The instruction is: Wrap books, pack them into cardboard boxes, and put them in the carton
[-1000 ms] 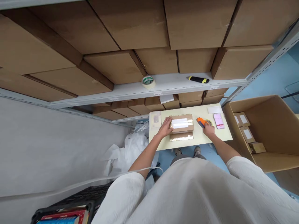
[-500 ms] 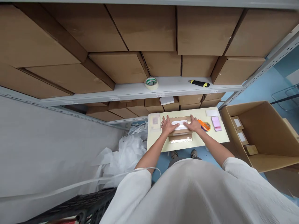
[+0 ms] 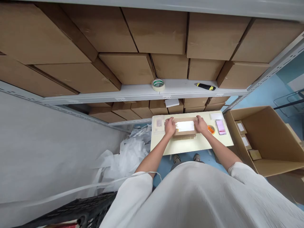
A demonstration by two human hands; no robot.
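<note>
The left hand and right hand clamp the box — one at each end; tape lies just outside the right hand — phone farther out.

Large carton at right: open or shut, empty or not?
Open, not empty: the inside of the large carton shows, with small boxes along its left side.
</note>
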